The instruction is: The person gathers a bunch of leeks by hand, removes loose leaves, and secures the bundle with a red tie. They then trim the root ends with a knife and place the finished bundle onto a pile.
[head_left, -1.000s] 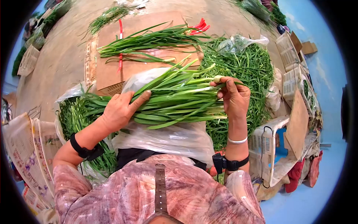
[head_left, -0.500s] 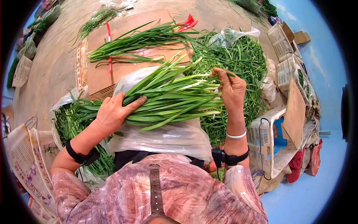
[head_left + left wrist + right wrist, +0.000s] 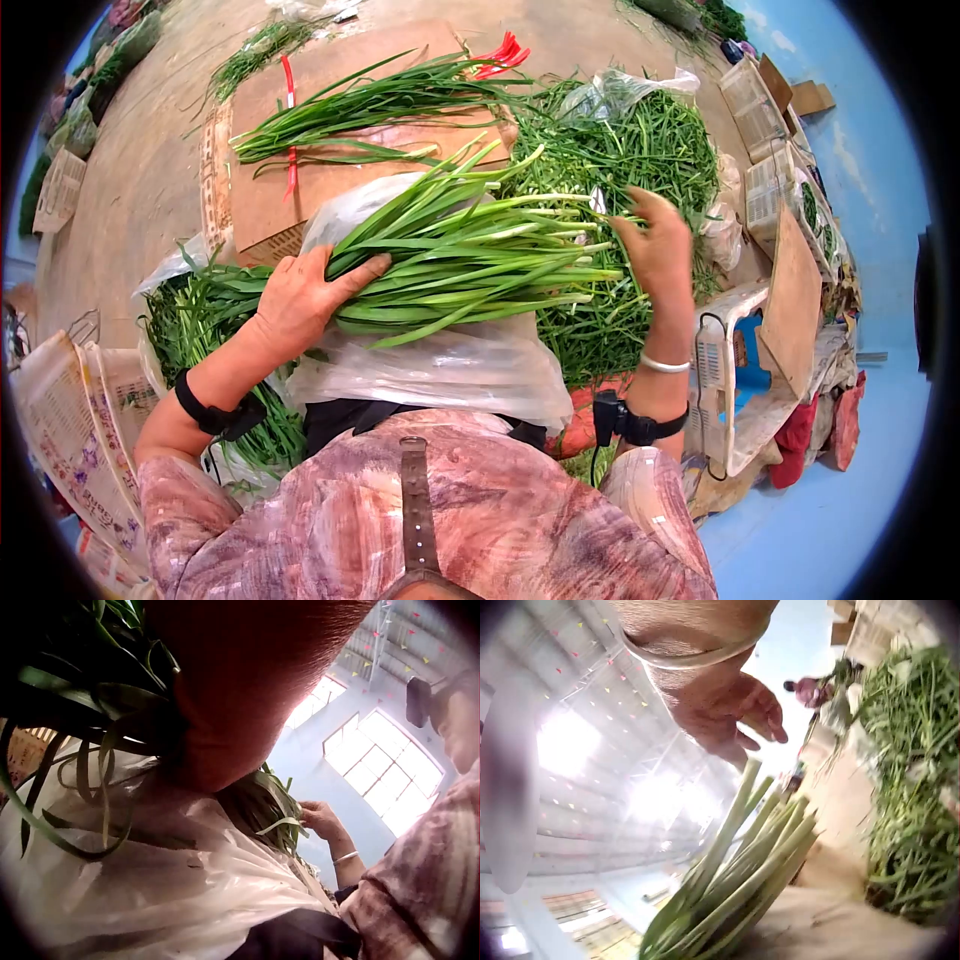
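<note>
A loose bunch of long green stalks (image 3: pixel 470 260) lies across the lap over a clear plastic sheet (image 3: pixel 440 370), pale ends to the right. The left hand (image 3: pixel 310 295) grips its leafy part, thumb laid over the top. Just beyond the pale ends, the right hand (image 3: pixel 655 245) is raised with fingers apart and slightly bent, holding nothing that shows. In the right wrist view the right hand (image 3: pixel 724 712) hangs close to the cut stalk ends (image 3: pixel 780 832). The left wrist view shows leaves (image 3: pixel 262 806) past the left forearm.
Ahead, a board (image 3: pixel 290 210) bears another bunch (image 3: pixel 370 115), a red strip (image 3: pixel 291 130) and red ties (image 3: pixel 503 55). Heaped greens (image 3: pixel 640 150) lie at the right, with more greens (image 3: pixel 190 320) at the left. White crates (image 3: pixel 708 370) stand along the right side.
The right hand has moved right, away from the pale stalk ends; its pinched fingers have spread and the leaf they held is gone from them. The left hand keeps its grip.
</note>
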Motion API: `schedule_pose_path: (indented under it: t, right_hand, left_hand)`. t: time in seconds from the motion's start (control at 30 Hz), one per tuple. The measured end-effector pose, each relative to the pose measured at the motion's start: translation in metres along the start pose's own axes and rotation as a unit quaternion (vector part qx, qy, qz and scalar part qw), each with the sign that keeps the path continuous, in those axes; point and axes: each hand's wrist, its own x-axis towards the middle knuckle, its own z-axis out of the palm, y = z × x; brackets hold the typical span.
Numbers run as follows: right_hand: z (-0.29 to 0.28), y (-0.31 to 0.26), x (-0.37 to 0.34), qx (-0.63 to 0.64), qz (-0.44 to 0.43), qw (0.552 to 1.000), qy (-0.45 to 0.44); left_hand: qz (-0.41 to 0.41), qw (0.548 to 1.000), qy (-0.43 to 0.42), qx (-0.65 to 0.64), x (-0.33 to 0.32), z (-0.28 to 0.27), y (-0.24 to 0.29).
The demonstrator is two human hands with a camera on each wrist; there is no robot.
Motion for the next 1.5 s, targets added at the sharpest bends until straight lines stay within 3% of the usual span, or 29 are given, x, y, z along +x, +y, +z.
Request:
schedule_pose_path:
  t: [0.03,0.07,0.17,0.23,0.27,0.3,0.37,0.43,0.47,0.53,0.6,0.63,0.67,0.7,0.73,0.8,0.87,0.93,1.0,1.07,1.17,1.2,1.27,1.3,1.33,1.37,1.4,1.47,1.5]
  right_hand:
    - [0.015,-0.007,-0.002,0.047,-0.14,0.989,-0.006]
    - [0.023,-0.023,-0.006,0.005,-0.233,0.972,-0.011]
    - [0.048,-0.02,-0.002,0.007,-0.27,0.961,-0.058]
    - [0.049,-0.017,-0.002,0.14,-0.22,0.964,-0.042]
    - [0.052,-0.018,-0.005,0.277,-0.156,0.948,-0.031]
    - [0.054,-0.017,-0.004,0.283,-0.096,0.953,-0.039]
    - [0.057,-0.011,-0.004,0.287,-0.037,0.956,-0.044]
    - [0.056,-0.004,0.001,0.331,0.049,0.942,0.024]
    - [0.053,0.01,0.007,0.393,0.112,0.91,0.064]
    - [0.037,0.049,0.019,0.587,0.204,0.757,0.201]
    - [0.023,0.147,0.03,0.719,0.239,0.614,0.22]
    - [0.013,0.147,0.032,0.666,0.304,0.611,0.3]
    - [0.006,0.162,0.03,0.471,0.331,0.79,0.211]
    - [0.0,0.145,0.026,0.1,0.323,0.927,0.162]
    - [-0.005,0.115,0.023,-0.286,0.262,0.917,0.092]
    - [0.0,0.071,0.015,-0.346,0.09,0.92,0.162]
    - [0.001,-0.002,0.015,-0.046,-0.018,0.996,0.075]
    - [0.022,-0.059,0.01,0.136,-0.136,0.98,-0.048]
    - [0.05,-0.084,0.008,0.16,-0.232,0.95,-0.133]
    - [0.065,-0.081,0.01,0.09,-0.342,0.927,-0.121]
    - [0.037,-0.081,0.009,0.224,-0.299,0.922,-0.103]
    - [0.017,-0.076,0.01,0.219,-0.216,0.946,-0.105]
    - [-0.006,-0.035,0.029,0.253,-0.083,0.964,-0.005]
    - [-0.016,0.011,0.051,0.204,-0.022,0.978,0.034]
    - [-0.022,0.024,0.062,0.202,-0.027,0.979,0.03]
    - [-0.026,0.031,0.072,-0.107,-0.02,0.993,0.039]
    - [-0.026,0.031,0.082,-0.403,-0.012,0.914,0.048]
    - [0.002,-0.029,0.09,-0.308,-0.13,0.939,0.082]
    - [0.028,-0.055,0.096,-0.212,-0.141,0.967,0.008]
  left_hand:
    - [0.003,1.0,-0.004,0.001,0.0,0.0,0.0]
    - [0.004,1.0,-0.004,0.0,0.001,0.001,-0.001]
    - [-0.001,1.0,-0.014,0.003,0.0,-0.003,0.0]
    - [-0.017,1.0,-0.024,0.002,-0.003,0.0,-0.001]
    - [-0.016,1.0,0.025,0.001,-0.005,0.007,-0.002]
    - [-0.011,0.997,0.075,0.001,-0.005,0.011,-0.003]
    - [-0.013,0.999,0.049,-0.004,-0.006,0.008,-0.001]
    - [-0.021,0.999,0.026,-0.006,-0.004,0.005,-0.002]
    - [-0.014,1.0,0.022,-0.002,-0.004,0.004,-0.001]
    - [-0.008,1.0,0.017,0.0,-0.005,0.003,-0.002]
    - [-0.003,1.0,0.024,0.007,-0.005,0.003,-0.002]
    - [-0.006,1.0,0.026,0.006,-0.004,0.004,-0.001]
    - [-0.006,1.0,0.025,0.009,-0.004,0.004,-0.001]
    - [-0.008,1.0,0.023,0.012,-0.004,0.004,-0.001]
    - [-0.015,0.999,0.025,0.014,-0.003,0.003,-0.001]
    - [-0.002,1.0,0.024,0.021,-0.003,0.002,0.0]
    - [-0.001,0.999,0.024,0.031,-0.003,0.001,0.0]
    - [0.008,0.999,0.039,0.026,-0.002,0.001,0.0]
    - [0.008,0.998,0.049,0.034,-0.002,0.0,0.0]
    - [0.01,0.998,0.046,0.037,-0.004,-0.001,0.0]
    - [0.001,0.998,0.06,0.036,-0.011,0.001,-0.002]
    - [0.002,0.997,0.062,0.035,-0.012,0.002,-0.003]
    - [0.002,0.996,0.077,0.038,-0.013,0.005,-0.005]
    - [0.006,0.995,0.09,0.042,-0.013,0.006,-0.005]
    - [0.0,0.995,0.093,0.041,-0.014,0.006,-0.004]
    - [0.009,0.994,0.095,0.049,-0.013,0.006,-0.004]
    - [0.017,0.993,0.097,0.058,-0.011,0.005,-0.005]
    - [0.018,0.991,0.118,0.064,-0.01,0.012,-0.007]
    - [0.02,0.992,0.111,0.059,-0.01,0.012,-0.007]
